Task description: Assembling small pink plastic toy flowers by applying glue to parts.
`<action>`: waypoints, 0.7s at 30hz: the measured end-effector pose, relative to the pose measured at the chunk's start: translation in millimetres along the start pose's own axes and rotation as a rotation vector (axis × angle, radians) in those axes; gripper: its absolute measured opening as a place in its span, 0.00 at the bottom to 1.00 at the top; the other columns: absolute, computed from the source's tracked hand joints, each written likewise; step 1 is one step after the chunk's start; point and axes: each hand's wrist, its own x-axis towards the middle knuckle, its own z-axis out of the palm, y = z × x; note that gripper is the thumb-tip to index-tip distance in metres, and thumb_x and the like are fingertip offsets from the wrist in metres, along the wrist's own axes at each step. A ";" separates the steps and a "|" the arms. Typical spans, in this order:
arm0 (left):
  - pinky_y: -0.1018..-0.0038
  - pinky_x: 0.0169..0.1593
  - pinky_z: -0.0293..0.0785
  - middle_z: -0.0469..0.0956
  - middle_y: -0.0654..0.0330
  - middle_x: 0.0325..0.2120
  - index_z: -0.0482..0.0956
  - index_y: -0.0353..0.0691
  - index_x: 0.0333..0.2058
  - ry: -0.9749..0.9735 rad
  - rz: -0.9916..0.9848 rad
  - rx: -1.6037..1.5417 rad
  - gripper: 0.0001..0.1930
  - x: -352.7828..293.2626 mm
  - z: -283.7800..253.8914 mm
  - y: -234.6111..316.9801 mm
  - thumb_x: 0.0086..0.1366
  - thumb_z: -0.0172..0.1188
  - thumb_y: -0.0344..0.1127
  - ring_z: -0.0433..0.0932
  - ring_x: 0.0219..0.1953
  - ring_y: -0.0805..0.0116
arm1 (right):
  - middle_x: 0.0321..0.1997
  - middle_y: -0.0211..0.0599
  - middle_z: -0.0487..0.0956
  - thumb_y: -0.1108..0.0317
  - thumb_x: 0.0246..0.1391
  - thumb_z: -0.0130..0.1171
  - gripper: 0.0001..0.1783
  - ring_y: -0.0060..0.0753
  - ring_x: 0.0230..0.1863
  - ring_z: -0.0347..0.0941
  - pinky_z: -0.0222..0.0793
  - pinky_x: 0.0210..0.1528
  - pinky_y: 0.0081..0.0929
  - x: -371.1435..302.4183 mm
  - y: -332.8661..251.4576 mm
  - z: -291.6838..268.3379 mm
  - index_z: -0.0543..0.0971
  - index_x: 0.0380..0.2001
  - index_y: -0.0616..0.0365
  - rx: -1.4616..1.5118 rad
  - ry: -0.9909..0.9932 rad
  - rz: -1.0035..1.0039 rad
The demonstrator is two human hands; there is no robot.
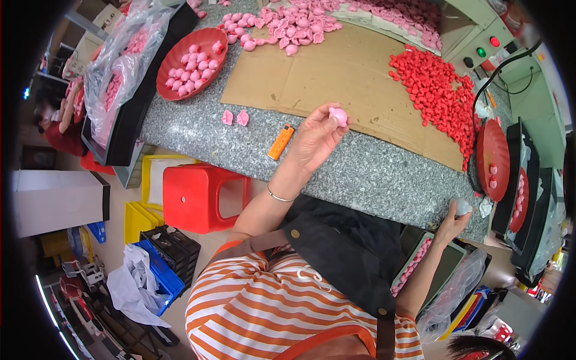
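My left hand (pixel 315 139) is raised over the front of the granite worktop, pinching a small round pink plastic piece (pixel 338 116) between thumb and fingertips. Off to the right, at the worktop's front edge, my right hand (pixel 451 228) has its fingers closed round a small translucent whitish container (pixel 462 207); its exact kind is too small to make out. An orange box-cutter-like tool (pixel 281 142) lies left of my left hand. Beyond it are two loose pink shell-like pieces (pixel 242 118). A brown cardboard sheet (pixel 336 72) spreads across the worktop past my left hand.
Pink parts (pixel 300 27) are heaped at the cardboard's far edge, small red parts (pixel 435 90) at its right. A red dish (pixel 165 66) of pink balls sits left, another red dish (pixel 495 153) right. A red stool (pixel 192 195) stands below; a machine (pixel 480 36) with buttons stands far right.
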 end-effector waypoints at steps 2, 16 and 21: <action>0.74 0.50 0.72 0.72 0.55 0.44 0.69 0.38 0.48 -0.017 -0.027 -0.027 0.15 -0.6 7.7 2.3 0.61 0.53 0.25 0.71 0.49 0.63 | 0.37 0.35 0.73 0.63 0.54 0.56 0.15 0.27 0.38 0.66 0.61 0.45 0.25 -0.5 2.0 -1.7 0.70 0.38 0.64 -0.023 0.004 -0.002; 0.70 0.54 0.70 0.67 0.49 0.50 0.62 0.37 0.54 -0.084 -0.016 0.237 0.23 -3.4 11.7 -6.1 0.59 0.54 0.22 0.68 0.54 0.59 | 0.39 0.38 0.73 0.62 0.53 0.57 0.17 0.29 0.40 0.67 0.60 0.47 0.25 -0.6 12.1 -4.8 0.71 0.40 0.65 -0.060 0.034 0.027; 0.70 0.53 0.69 0.69 0.51 0.49 0.58 0.38 0.55 -0.110 0.208 0.752 0.28 -4.6 12.6 -5.6 0.56 0.53 0.17 0.69 0.53 0.61 | 0.42 0.40 0.72 0.67 0.51 0.59 0.19 0.31 0.42 0.67 0.60 0.49 0.26 -1.1 13.4 -3.9 0.69 0.42 0.65 0.001 0.030 0.038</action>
